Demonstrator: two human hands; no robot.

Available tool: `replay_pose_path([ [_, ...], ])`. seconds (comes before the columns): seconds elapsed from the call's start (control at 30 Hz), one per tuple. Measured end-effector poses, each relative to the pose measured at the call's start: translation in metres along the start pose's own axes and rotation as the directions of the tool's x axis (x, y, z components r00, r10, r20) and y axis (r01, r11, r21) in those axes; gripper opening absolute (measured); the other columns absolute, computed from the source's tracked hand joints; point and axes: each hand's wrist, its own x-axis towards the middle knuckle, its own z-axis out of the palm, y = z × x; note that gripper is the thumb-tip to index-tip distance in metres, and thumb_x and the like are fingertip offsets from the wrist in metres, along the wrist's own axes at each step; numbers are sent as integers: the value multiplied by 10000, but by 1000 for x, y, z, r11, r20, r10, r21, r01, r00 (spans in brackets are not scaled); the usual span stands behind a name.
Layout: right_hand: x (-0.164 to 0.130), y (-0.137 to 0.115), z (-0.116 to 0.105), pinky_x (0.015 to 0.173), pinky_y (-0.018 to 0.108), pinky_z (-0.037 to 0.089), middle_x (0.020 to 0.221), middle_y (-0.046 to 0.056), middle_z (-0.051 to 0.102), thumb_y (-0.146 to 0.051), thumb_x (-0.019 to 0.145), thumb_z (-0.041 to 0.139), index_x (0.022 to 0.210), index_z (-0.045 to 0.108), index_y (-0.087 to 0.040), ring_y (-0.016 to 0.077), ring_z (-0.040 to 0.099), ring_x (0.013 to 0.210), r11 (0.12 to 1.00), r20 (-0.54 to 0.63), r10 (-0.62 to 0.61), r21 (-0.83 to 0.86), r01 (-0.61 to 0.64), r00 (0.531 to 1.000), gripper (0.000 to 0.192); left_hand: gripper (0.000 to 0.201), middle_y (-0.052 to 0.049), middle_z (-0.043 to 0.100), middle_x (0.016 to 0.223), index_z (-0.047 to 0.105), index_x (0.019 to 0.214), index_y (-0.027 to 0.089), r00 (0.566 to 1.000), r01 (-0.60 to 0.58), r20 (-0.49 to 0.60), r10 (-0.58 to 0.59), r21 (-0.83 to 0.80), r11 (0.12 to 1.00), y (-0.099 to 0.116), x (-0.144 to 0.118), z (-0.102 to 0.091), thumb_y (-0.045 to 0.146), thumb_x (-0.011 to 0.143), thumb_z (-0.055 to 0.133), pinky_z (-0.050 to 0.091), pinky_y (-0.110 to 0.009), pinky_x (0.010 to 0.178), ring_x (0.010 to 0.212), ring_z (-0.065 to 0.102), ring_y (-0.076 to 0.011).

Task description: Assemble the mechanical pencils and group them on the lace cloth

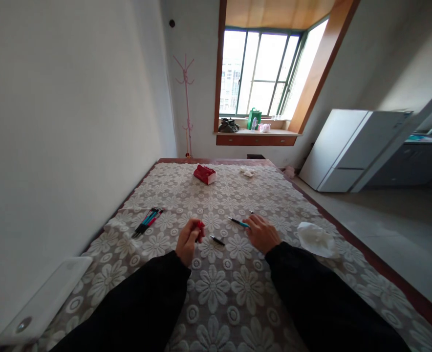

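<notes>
My left hand (188, 240) is closed, with a small red piece (201, 225) showing between its fingers; its full shape is hidden. Just right of that hand, a black pen part with a silvery tip (217, 240) lies on the tablecloth. My right hand (263, 233) reaches palm down, its fingers closed on the back end of a blue and black pen (239, 222) that points left. Beyond those fingers, the tip of another pen (251, 212) shows, the rest hidden by the hand. Off to the left lies a bundle of blue, pink and black pens (148, 221).
A flowered lace tablecloth (213, 288) covers the table. On it are a red tissue pack (204, 174), a small white crumpled item (247, 172), a white crumpled sheet (315, 239) right of my right hand, and a white long box (47, 300) by the wall.
</notes>
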Motion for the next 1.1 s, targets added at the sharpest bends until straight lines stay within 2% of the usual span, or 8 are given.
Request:
replay_pose_path([
  [0.17, 13, -45, 19, 853, 334, 459, 1061, 43, 658, -151, 904, 572, 1089, 659, -261, 209, 583, 978, 924, -33, -308, 229, 307, 951, 233, 220, 23, 492, 658, 556, 877, 173, 997, 76, 1, -76, 35, 996, -8, -4, -2, 376, 880, 468, 286, -216, 475, 527, 393, -98],
  [0.43, 15, -44, 34, 784, 327, 468, 879, 52, 650, -184, 926, 493, 877, 615, -198, 188, 588, 843, 846, -108, -104, 513, 145, 989, 132, 284, 15, 533, 680, 585, 945, 179, 989, -63, 146, -5, 458, 887, 0, -11, -3, 403, 978, 414, 359, -254, 612, 620, 492, -134],
  [0.5, 11, -40, 35, 720, 315, 474, 842, 43, 648, -228, 915, 504, 902, 606, -197, 173, 592, 768, 745, -109, 56, 667, 31, 993, 108, 271, 11, 569, 700, 602, 974, 197, 986, -87, 167, -16, 591, 802, 2, -12, -3, 407, 983, 432, 354, -253, 604, 611, 507, -137],
  [0.57, 9, -39, 35, 656, 301, 476, 832, 39, 660, -307, 902, 541, 952, 608, -201, 164, 605, 720, 545, -74, 190, 838, -42, 979, 135, 257, 2, 612, 732, 621, 979, 218, 981, -114, 194, -28, 681, 723, 3, -12, -3, 395, 989, 434, 362, -254, 605, 620, 539, -142],
  [0.7, 5, -49, 34, 610, 289, 486, 830, 43, 692, -431, 858, 637, 957, 612, -218, 176, 637, 739, 78, 27, 277, 996, -51, 960, 237, 248, -2, 661, 771, 634, 971, 234, 966, -170, 256, -41, 744, 646, 2, -13, -3, 365, 995, 425, 385, -253, 615, 625, 579, -141],
  [0.77, 4, -56, 35, 621, 283, 490, 887, 41, 694, -427, 825, 696, 904, 622, -221, 166, 627, 758, -68, 52, 297, 997, -34, 953, 233, 238, 1, 667, 773, 634, 967, 231, 961, -185, 273, -47, 757, 626, 1, -13, -3, 356, 993, 432, 387, -254, 618, 616, 576, -136],
  [0.93, 2, -65, 39, 550, 240, 437, 777, -10, 629, -393, 774, 766, 871, 653, -216, 101, 523, 603, -200, 140, 304, 976, -80, 942, 231, 216, 6, 666, 759, 629, 953, 227, 955, -195, 291, -61, 766, 613, 0, -13, -2, 342, 982, 449, 381, -254, 608, 591, 561, -130],
  [1.1, 2, -65, 36, 575, 253, 473, 798, 5, 651, -421, 750, 775, 865, 650, -212, 124, 554, 648, -188, 164, 285, 976, -112, 944, 269, 220, 8, 659, 746, 635, 947, 228, 953, -199, 298, -60, 762, 616, 0, -14, -2, 332, 980, 444, 381, -251, 599, 582, 556, -128],
])
